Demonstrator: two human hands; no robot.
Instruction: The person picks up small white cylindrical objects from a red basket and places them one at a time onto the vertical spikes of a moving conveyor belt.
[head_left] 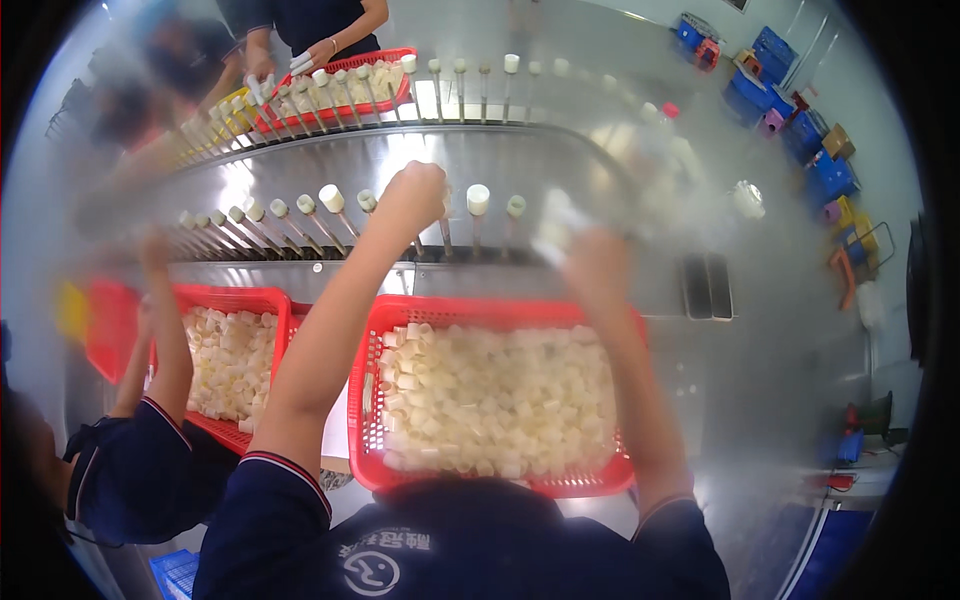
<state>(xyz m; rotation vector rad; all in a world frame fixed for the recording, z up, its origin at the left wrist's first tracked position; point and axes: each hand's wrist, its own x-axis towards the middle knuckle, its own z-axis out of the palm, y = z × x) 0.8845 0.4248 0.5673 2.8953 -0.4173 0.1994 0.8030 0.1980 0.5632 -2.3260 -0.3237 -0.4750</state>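
Note:
My left hand [418, 195] is closed at the top of a metal post in the near row; its fingertips and whatever they hold are hidden. Beside it stand posts with a white cap [478, 200] and a pale cap [515, 206]. My right hand [592, 262] is smeared by motion over the right end of that row. White shows at its fingers, too blurred to tell whether it is finger covers or a held piece. Below both arms lies a red perforated basket [362, 400], filled with short whitish cylindrical pieces [490, 400].
The posts ride along a looped metal track [420, 280]. At left a co-worker's arm [172, 350] reaches over another red basket [235, 297]. Across the track, another person's hands [290, 75] work by a red basket [412, 75]. Two dark trays [708, 287] sit at right.

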